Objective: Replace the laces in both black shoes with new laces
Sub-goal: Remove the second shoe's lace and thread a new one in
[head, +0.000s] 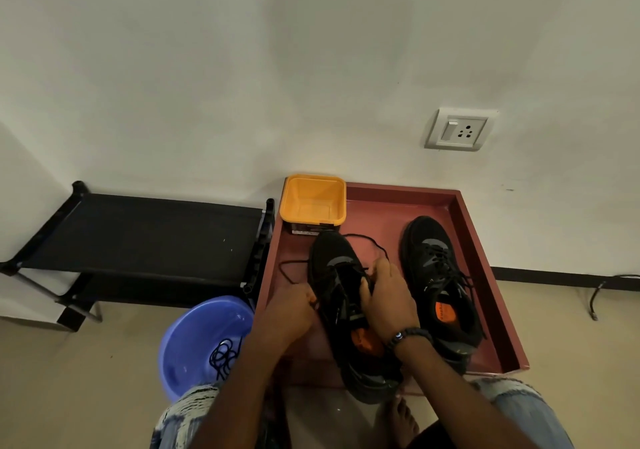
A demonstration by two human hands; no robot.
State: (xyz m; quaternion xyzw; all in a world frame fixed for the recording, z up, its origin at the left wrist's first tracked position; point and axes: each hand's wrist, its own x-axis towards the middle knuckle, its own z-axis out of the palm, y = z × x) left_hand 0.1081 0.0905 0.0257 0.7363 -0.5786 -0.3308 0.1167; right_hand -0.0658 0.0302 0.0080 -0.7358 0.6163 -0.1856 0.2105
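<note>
Black shoe (341,296) overhanging tray (485,251) near edge, left hand (294,306) pinching lace (291,265), right hand (388,299) gripping tongue.

Your two bare forearms reached forward from the near edge, converging toward the middle of the view. Your left hand (292,304) sat knuckles up, with its fingers curled inward and pinching a lace (294,268) at the left side of the shoe (341,296). Your right hand (388,296) lay just to the right of it, palm down on top of the shoe, fingers bent over its upper and the thumb pointing left toward the other hand. A dark beaded bracelet (410,336) circled your right wrist. Both wrists were roughly level, the hands close together but not touching each other.
</note>
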